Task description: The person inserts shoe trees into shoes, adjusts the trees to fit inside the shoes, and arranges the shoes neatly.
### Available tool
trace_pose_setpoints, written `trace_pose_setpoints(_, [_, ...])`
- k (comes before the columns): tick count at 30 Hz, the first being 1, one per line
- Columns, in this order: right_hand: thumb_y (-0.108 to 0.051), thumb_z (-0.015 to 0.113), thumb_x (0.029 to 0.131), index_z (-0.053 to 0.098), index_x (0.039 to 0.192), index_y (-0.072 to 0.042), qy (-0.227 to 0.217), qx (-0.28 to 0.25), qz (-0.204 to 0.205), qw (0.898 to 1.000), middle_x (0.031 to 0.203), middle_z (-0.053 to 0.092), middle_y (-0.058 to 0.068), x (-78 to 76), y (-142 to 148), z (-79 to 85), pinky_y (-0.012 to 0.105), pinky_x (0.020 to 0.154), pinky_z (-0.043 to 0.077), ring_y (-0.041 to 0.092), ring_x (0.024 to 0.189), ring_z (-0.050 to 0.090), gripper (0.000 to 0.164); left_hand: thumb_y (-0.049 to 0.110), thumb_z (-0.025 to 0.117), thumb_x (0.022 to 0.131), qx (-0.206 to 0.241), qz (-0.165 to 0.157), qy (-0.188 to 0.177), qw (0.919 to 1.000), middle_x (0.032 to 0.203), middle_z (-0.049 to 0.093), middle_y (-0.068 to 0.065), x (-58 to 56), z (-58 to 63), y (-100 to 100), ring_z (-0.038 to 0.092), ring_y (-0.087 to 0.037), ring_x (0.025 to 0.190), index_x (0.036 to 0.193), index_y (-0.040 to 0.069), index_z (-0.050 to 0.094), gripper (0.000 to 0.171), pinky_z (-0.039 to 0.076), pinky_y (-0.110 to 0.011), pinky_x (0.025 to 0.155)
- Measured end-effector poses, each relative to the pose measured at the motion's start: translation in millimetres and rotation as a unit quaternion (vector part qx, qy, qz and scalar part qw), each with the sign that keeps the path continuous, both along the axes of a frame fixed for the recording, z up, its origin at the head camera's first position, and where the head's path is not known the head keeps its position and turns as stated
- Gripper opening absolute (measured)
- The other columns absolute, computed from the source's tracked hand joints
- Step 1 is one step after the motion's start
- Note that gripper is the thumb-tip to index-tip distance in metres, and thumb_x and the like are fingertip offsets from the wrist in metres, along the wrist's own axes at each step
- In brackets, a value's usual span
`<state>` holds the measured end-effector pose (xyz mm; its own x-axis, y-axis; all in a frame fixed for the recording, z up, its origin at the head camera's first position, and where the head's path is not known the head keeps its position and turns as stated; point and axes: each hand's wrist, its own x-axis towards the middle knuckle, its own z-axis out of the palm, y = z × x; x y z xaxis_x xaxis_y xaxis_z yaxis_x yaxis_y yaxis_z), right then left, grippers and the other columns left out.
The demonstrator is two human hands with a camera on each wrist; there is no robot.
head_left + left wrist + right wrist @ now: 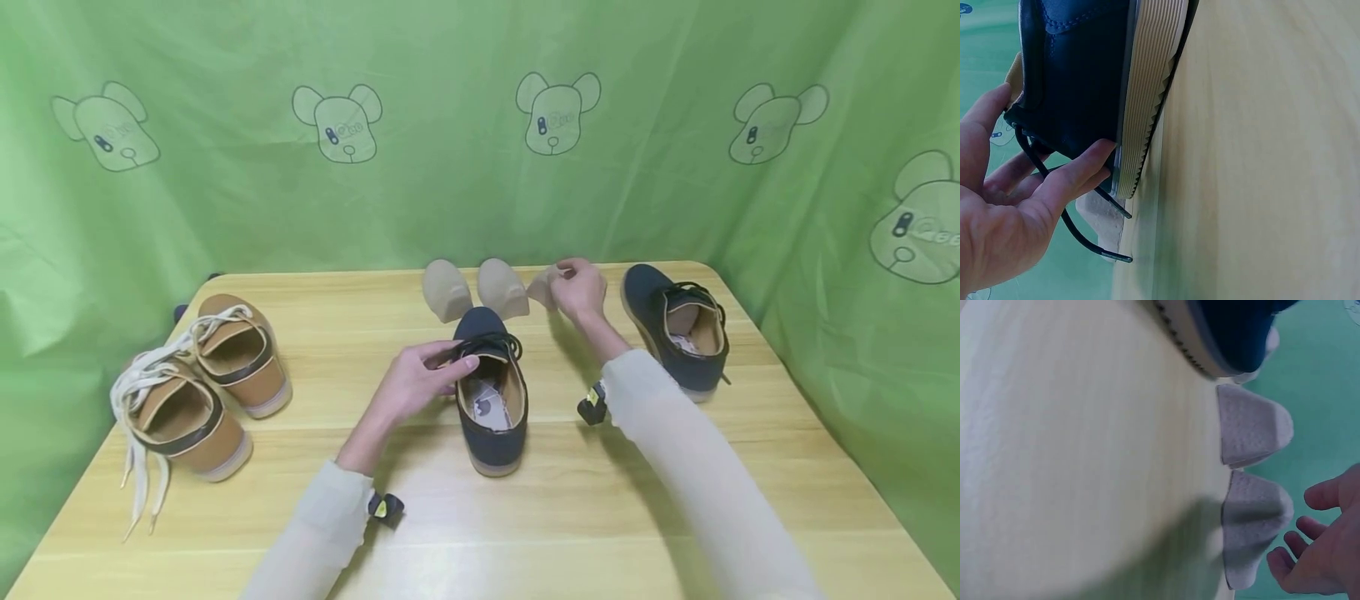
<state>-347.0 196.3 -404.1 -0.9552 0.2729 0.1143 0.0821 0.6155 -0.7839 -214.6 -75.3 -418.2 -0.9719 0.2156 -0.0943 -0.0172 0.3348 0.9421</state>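
A navy lace-up shoe [491, 437] with black laces and a tan ribbed sole stands mid-table, toe pointing away. My left hand [416, 379] holds its left side, thumb over the collar at the tongue and other fingers along the upper. In the left wrist view, the lace ends hang beside the fingers [1075, 172]. At the back edge, a beige toe-shaped shoe insert [542, 287] lies by my right hand [580, 290]. The right wrist view shows those fingers loosely bent, apart from the insert [1254, 528]. Two similar inserts [446, 287] lie left of it.
The other navy shoe [693, 367] stands at the right, toe away. On the left is a pair of brown shoes [217, 446] with long white laces [138, 467] trailing onto the wooden table [562, 533]. A green curtain [465, 208] hangs right behind the table's back edge.
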Motion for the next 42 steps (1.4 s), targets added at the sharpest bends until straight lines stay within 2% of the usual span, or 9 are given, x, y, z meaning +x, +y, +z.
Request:
trace_pose_setpoints(5, [-0.016,0.05,0.093,0.059,0.14,-0.004,-0.022,0.048,0.045,0.998,0.141,0.058,0.02,0.2,1,-4.7,0.054,0.117,0.035,0.041,0.133,0.049,0.049,0.056,0.08,0.082,0.004,-0.003,-0.001,1.0,0.125,0.072,-0.004,-0.5,-0.5,0,0.074,-0.017,0.087,0.131,0.022,0.069,0.06,0.062,-0.042,0.081])
trace_pose_setpoints(9, [-0.017,0.049,0.092,0.056,0.143,-0.007,-0.046,0.05,0.056,0.996,0.148,0.052,0.02,-0.6,2,-5.7,0.058,0.121,0.025,0.046,0.143,0.034,0.053,0.055,0.08,0.082,0.009,-0.004,-0.004,0.9999,0.126,0.072,-0.005,-0.4,-0.6,0,0.074,-0.018,0.087,0.132,0.022,0.068,0.061,0.062,-0.043,0.083])
trace_pose_setpoints(12, [-0.019,0.051,0.091,0.056,0.142,-0.008,-0.06,0.043,0.058,0.996,0.149,0.049,0.02,0.0,3,-5.8,0.059,0.121,0.023,0.045,0.144,0.03,0.053,0.055,0.08,0.082,0.01,-0.004,-0.005,0.9999,0.125,0.072,-0.006,-0.4,-0.6,0,0.074,-0.018,0.086,0.132,0.022,0.068,0.062,0.062,-0.044,0.083])
trace_pose_setpoints(16, [-0.021,0.055,0.091,0.061,0.134,-0.007,-0.053,0.036,0.053,0.997,0.144,0.052,0.018,2.0,5,-6.4,0.058,0.119,0.026,0.041,0.14,0.036,0.046,0.055,0.079,0.082,0.004,-0.004,-0.005,1.0,0.125,0.072,-0.006,-0.3,-0.7,0,0.074,-0.018,0.085,0.133,0.022,0.067,0.062,0.062,-0.044,0.083])
trace_pose_setpoints(20, [-0.023,0.057,0.09,0.064,0.124,-0.006,-0.044,0.041,0.042,0.997,0.131,0.057,0.021,3.9,7,-8.8,0.056,0.111,0.037,0.039,0.126,0.046,0.039,0.055,0.079,0.082,0.001,-0.003,-0.004,1.0,0.127,0.071,-0.006,0.3,-0.4,0,0.074,-0.018,0.085,0.134,0.021,0.067,0.063,0.062,-0.043,0.083])
trace_pose_setpoints(24, [-0.025,0.062,0.089,0.066,0.121,-0.005,-0.045,0.039,0.033,0.998,0.123,0.061,0.021,5.6,8,-10.3,0.054,0.104,0.044,0.038,0.117,0.054,0.038,0.056,0.079,0.082,0.004,-0.003,-0.006,1.0,0.128,0.071,-0.006,0.4,-0.1,0,0.074,-0.018,0.086,0.134,0.021,0.066,0.064,0.062,-0.04,0.082])
trace_pose_setpoints(32, [-0.027,0.071,0.086,0.065,0.127,-0.003,-0.068,0.007,0.03,0.997,0.13,0.065,0.018,7.3,17,-6.4,0.051,0.111,0.041,0.039,0.125,0.054,0.048,0.057,0.079,0.082,0.002,-0.003,-0.001,1.0,0.127,0.071,-0.004,-0.1,-0.8,0,0.074,-0.018,0.084,0.133,0.023,0.067,0.062,0.062,-0.037,0.079])
trace_pose_setpoints(37, [-0.025,0.071,0.084,0.061,0.133,-0.002,-0.076,-0.023,0.027,0.996,0.134,0.063,0.02,9.6,23,-6.6,0.05,0.111,0.043,0.038,0.125,0.054,0.055,0.057,0.078,0.082,-0.004,-0.002,-0.006,1.0,0.126,0.072,-0.004,0.6,-0.1,0,0.074,-0.018,0.082,0.134,0.023,0.066,0.063,0.061,-0.04,0.08])
trace_pose_setpoints(42, [-0.026,0.071,0.084,0.058,0.139,-0.005,-0.075,-0.029,0.038,0.996,0.135,0.061,0.021,12.4,25,-10.7,0.051,0.108,0.045,0.039,0.125,0.054,0.06,0.057,0.078,0.082,-0.006,-0.002,-0.006,1.0,0.125,0.072,-0.004,1.0,0.9,0,0.074,-0.018,0.082,0.135,0.023,0.066,0.064,0.061,-0.038,0.079])
